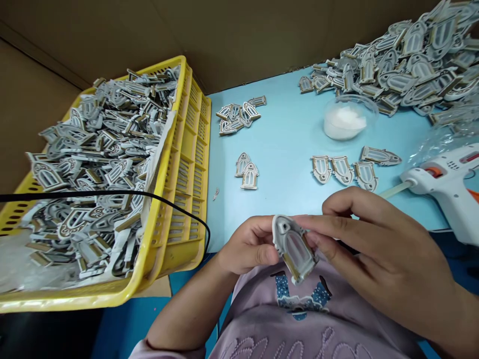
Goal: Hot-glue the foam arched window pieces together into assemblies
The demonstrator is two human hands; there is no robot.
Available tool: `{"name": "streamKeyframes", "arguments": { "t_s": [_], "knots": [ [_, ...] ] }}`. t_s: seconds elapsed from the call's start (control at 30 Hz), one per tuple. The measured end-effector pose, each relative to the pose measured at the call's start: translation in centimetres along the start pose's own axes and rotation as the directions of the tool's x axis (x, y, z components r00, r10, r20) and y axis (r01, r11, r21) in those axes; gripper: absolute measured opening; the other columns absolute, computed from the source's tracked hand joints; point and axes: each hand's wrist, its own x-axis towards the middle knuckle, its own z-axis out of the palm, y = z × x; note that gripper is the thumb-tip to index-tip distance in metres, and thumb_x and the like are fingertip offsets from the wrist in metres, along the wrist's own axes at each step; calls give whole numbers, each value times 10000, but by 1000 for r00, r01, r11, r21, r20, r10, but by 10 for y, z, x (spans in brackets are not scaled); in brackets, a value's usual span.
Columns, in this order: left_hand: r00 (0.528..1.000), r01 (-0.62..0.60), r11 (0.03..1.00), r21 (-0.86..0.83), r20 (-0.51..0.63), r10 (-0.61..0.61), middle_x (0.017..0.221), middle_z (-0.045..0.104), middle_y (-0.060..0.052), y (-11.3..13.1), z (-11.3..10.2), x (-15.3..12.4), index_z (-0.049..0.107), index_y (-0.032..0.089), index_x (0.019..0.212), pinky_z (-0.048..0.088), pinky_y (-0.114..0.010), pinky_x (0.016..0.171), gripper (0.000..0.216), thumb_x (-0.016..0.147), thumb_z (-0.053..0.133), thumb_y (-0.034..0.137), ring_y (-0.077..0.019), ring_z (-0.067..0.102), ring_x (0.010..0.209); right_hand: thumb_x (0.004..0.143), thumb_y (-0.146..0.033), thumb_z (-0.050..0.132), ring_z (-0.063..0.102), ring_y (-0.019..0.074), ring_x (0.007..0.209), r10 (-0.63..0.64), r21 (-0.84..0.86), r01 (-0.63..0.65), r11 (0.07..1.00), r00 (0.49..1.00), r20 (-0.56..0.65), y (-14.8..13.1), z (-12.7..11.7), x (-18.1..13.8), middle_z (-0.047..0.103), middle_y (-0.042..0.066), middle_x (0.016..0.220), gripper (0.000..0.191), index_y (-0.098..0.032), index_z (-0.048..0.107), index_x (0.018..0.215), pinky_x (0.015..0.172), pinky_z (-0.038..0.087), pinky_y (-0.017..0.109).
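A small arched window-shaped piece (298, 252), white and grey with gold edging, is held tilted in front of my chest. My left hand (245, 247) pinches it along its left edge between thumb and fingers. From the other side, fingers of my right hand (389, 249) grip its right edge and upper part. Beyond my right hand lie several similar pieces, among them an arched piece (342, 169) on the light blue table (284, 144). Two more, including an upright-looking arched piece (249, 175), overlap farther left.
A yellow plastic crate (189, 144) full of arched pieces stands at left, a black cable (168, 201) across it. At right are a white glue gun (449, 179), a clear tub (345, 119) with white contents, and a large heap of arched pieces (415, 65). A cardboard wall (254, 40) rises behind.
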Motion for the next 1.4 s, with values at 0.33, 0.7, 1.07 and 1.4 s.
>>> {"name": "streamKeyframes", "arguments": {
  "t_s": [0.33,0.7,1.07,1.4],
  "knots": [
    [990,131,991,30,42,-132,925,749,-150,-4,-1,5,741,121,1030,538,-414,865,562,794,718,631,-290,720,899,893,11,540,535,187,767,-146,-21,151,988,978,152,9,2,-10,605,65,836,208,-127,689,935,707,465,348],
    [989,147,986,-82,36,-144,838,749,-143,-1,11,8,741,105,851,545,-306,669,528,795,722,629,-246,724,760,866,35,432,467,173,817,-119,136,96,986,977,176,12,3,-18,530,68,888,221,-131,563,930,736,451,339],
    [982,188,941,-281,22,-189,872,769,-128,-1,20,4,733,94,993,590,-317,683,486,811,756,545,-219,740,713,876,-57,625,550,235,900,-250,-102,247,964,968,-16,18,2,-23,623,129,948,294,-47,638,1169,799,493,425],
    [969,232,926,-297,-17,-248,687,706,-102,-5,21,6,662,67,843,529,-221,422,520,823,724,583,-182,688,551,883,-32,607,558,248,877,-421,-216,412,885,907,6,19,1,-17,633,112,961,169,-49,635,1049,742,519,444]
  ]
}}
